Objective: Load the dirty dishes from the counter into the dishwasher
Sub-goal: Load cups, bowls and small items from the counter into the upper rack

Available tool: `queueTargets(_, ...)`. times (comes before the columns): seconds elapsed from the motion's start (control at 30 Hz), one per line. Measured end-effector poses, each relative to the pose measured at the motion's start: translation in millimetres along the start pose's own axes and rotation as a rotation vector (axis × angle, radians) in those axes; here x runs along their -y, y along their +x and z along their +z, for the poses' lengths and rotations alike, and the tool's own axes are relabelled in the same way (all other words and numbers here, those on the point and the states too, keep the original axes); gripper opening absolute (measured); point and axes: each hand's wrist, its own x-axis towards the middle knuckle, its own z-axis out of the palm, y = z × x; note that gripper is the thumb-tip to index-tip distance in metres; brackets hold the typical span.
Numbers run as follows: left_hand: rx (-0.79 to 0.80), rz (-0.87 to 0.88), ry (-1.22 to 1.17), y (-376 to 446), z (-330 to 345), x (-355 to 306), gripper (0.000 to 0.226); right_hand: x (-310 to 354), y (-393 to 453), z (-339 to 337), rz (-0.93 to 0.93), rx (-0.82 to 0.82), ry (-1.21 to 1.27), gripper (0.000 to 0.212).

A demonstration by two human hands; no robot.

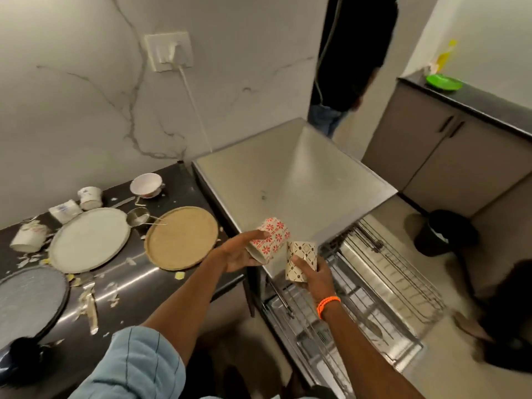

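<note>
My left hand (239,256) grips a white cup with red flower print (270,236), tilted on its side. My right hand (312,276), with an orange wristband, holds a cream cup with brown diamond print (300,259) upright. Both cups hang over the front left corner of the open dishwasher's pulled-out wire rack (380,277). On the dark counter (138,286) lie a tan plate (181,237), a white plate (89,240), a grey plate (28,300), a white bowl (145,184), three tipped cups (28,237) and a small steel strainer (138,216).
The steel dishwasher top (288,174) stands right of the counter. Food scraps and a knife (92,309) litter the counter. A black bin (444,236) sits on the floor at right. Another person (351,61) stands in the doorway behind. A green plate (443,82) rests on the far counter.
</note>
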Motion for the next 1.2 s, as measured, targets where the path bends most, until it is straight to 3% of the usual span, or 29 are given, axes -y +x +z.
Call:
queueTargets(0.23, 0.031, -0.172, 0.153, 38.9, 84.9, 33.0, 0.071, -40.2, -16.8, -98.9, 0.112, -0.201, 0.026, 0.041)
queueTargets(0.47, -0.027, -0.289, 0.363, 73.6, 121.4, 68.4, 0.071, -85.9, -34.5, -143.6, 0.266, -0.375, 0.064, 0.039)
queueTargets(0.63, -0.1, -0.391, 0.599, 98.8, 140.1, 97.6, 0.076, -122.0, -42.5, -155.6, 0.439, -0.519, -0.06, 0.087)
queueTargets(0.9, -0.016, -0.236, 1.073, 140.1, 172.4, 152.2, 0.092, -162.2, -54.5, -162.2, 0.609, -0.763, -0.07, 0.088)
queueTargets(1.03, -0.019, -0.162, 1.384, 156.7, 188.2, 170.2, 0.09, -173.6, -47.1, -167.7, 0.656, -0.786, -0.106, 0.084)
queueTargets(1.2, 0.031, -0.14, 1.567, 184.0, 196.4, 195.9, 0.084, -191.8, -27.9, -173.2, 0.681, -0.725, -0.281, 0.077)
